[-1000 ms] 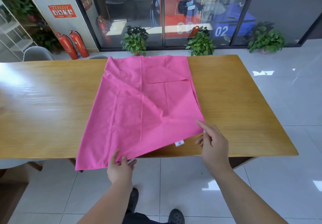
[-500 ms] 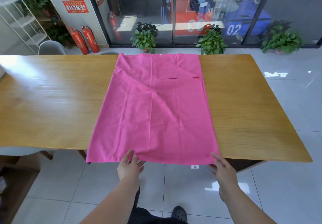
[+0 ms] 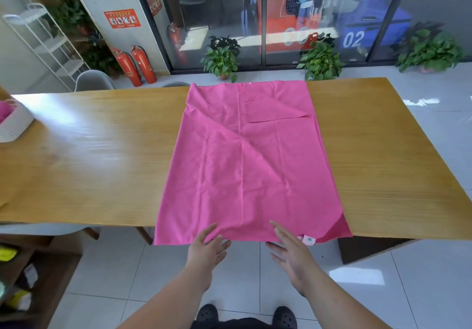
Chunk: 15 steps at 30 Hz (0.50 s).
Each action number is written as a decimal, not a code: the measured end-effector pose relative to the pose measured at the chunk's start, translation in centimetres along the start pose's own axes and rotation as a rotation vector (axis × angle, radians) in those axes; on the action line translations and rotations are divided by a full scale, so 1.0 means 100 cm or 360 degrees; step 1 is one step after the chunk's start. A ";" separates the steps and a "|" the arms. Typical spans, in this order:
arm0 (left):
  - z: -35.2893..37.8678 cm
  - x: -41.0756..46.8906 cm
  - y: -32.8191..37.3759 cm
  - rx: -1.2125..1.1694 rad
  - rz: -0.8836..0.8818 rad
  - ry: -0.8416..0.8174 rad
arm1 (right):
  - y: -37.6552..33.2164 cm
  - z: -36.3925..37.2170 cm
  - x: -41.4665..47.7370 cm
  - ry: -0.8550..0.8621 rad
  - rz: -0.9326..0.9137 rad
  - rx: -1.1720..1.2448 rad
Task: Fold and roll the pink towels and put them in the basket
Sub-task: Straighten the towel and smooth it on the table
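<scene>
Pink towel (image 3: 245,170); basket (image 3: 18,126) half off-frame left.

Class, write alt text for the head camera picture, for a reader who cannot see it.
A pink towel lies spread across a wooden table, its near edge hanging over the side, where a person's left hand and right hand reach it with straight fingers. A white basket sits at the table's left.

The pink towel (image 3: 245,165) is lying spread across the table (image 3: 102,162), near edge overhanging. The white basket (image 3: 15,125) is sitting far left.
</scene>
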<state>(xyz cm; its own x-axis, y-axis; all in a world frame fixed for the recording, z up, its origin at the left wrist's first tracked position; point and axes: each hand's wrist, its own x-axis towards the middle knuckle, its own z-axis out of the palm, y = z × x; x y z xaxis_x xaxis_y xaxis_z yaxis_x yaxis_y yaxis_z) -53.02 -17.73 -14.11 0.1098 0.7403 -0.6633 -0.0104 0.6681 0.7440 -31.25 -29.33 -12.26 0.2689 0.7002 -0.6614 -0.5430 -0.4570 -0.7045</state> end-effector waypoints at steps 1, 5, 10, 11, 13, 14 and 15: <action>-0.006 0.001 0.001 0.0005 0.0006 0.0004 | 0.000 0.010 0.000 -0.0004 -0.0007 -0.0015; -0.041 0.009 0.011 0.0007 -0.0004 0.0046 | -0.001 0.045 0.008 0.0016 -0.0024 -0.0109; -0.093 0.022 0.029 -0.0097 -0.0018 0.0187 | 0.008 0.077 0.021 0.0054 0.0000 -0.0152; -0.102 0.025 0.033 -0.0113 -0.0008 0.0221 | 0.009 0.081 0.021 0.0056 -0.0003 -0.0158; -0.120 0.032 0.038 -0.0153 0.0012 0.0290 | 0.012 0.088 0.022 0.0091 -0.0019 -0.0145; -0.124 0.035 0.040 -0.0167 0.0019 0.0324 | 0.012 0.087 0.021 0.0118 -0.0030 -0.0116; -0.130 0.038 0.043 -0.0177 0.0017 0.0354 | 0.011 0.089 0.020 0.0147 -0.0042 -0.0076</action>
<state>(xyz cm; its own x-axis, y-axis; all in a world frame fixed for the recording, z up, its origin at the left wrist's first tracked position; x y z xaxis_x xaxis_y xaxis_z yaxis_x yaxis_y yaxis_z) -65.55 -11.11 -14.49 -0.1122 0.7374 -0.6660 -0.1212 0.6551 0.7458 -38.37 -23.56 -12.07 0.3559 0.6597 -0.6619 -0.4969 -0.4663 -0.7319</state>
